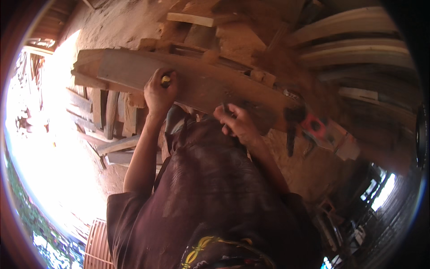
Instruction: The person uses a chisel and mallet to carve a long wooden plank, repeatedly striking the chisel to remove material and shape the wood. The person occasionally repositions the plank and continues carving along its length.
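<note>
My left hand (160,94) is closed in a fist over the workbench. A yellow round end (165,81) of a thing, possibly a handle, shows at the top of the fist; the rest is hidden by my fingers. Beneath the fist lies a flat greyish wooden plank (125,67) along the bench. Close to the bench's near edge, my right hand (236,122) has its fingers curled in. A short dark end (225,107) pokes out by its thumb, too blurred to name.
The long wooden workbench (273,101) carries wood blocks (262,77) at its far edge. At its right end sits a blurred red and black tool (313,125). Stacked boards (354,51) fill the far right. Wood offcuts (112,114) stand and lie at left, beside bright daylight.
</note>
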{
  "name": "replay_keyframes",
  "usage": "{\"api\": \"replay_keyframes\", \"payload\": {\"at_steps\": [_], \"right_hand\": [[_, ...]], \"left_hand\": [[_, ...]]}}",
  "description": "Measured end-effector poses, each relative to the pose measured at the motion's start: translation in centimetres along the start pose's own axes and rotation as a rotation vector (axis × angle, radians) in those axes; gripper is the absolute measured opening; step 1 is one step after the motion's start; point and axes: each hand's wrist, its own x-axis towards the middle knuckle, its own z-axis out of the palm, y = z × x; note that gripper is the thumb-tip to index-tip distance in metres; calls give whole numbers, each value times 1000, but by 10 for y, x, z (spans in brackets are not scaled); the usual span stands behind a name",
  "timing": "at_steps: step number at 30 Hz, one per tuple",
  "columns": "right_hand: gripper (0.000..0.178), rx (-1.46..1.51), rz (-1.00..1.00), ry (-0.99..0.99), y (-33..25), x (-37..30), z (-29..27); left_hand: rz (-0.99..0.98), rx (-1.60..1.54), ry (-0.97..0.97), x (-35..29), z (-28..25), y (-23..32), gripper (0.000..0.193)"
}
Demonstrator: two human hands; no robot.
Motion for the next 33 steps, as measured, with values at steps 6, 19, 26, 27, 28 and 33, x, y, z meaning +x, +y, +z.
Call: {"api": "replay_keyframes", "payload": {"at_steps": [6,19,26,27,28,33], "right_hand": [[17,88,-149,29,1,-23,8],[39,301,-103,85,34,-42,3],[45,-19,-40,-95,0,-5,-1],[46,64,-24,-101,3,2,-1],[47,148,-8,-107,10,10,-2],[49,334,51,-143,10,18,-6]], "left_hand": [[-31,44,-40,2,-3,-5,12],[19,57,-47,3,-5,-8,13],[-40,55,-58,3,-4,-5,14],[-28,45,-56,2,-5,-5,14],[-17,34,-54,2,-4,-5,14],[-37,3,-54,2,-3,-2,14]]}}
